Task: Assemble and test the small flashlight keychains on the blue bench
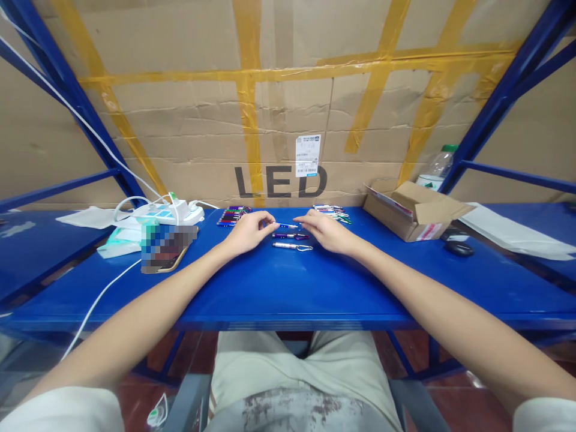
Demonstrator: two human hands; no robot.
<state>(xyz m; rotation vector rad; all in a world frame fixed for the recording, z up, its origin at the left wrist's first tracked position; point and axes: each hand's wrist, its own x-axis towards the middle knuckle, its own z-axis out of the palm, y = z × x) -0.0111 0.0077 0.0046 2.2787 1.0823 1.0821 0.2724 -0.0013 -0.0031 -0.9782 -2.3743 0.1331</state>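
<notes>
A blue pen (286, 225) lies crosswise between my two hands, low over the blue table. My left hand (250, 231) pinches its left end between thumb and fingers. At the other end, the fingertips of my right hand (327, 231) close on the pen, and they hide part of that end. Nearer to me lie a dark purple pen (288, 236) and a silver-white pen (288, 246), each with a carabiner-shaped clip at its right end. Behind my left hand is a group of coloured pens (229, 217); behind my right hand lies another group of pens (330, 211).
On the left are a phone (173, 255), a power strip (166, 213) with white cables and a green-white packet (121, 240). To the right stand an open cardboard box (405, 213), a black mouse (459, 248) and a bottle (435, 168). Taped cardboard (202, 132) closes off the back.
</notes>
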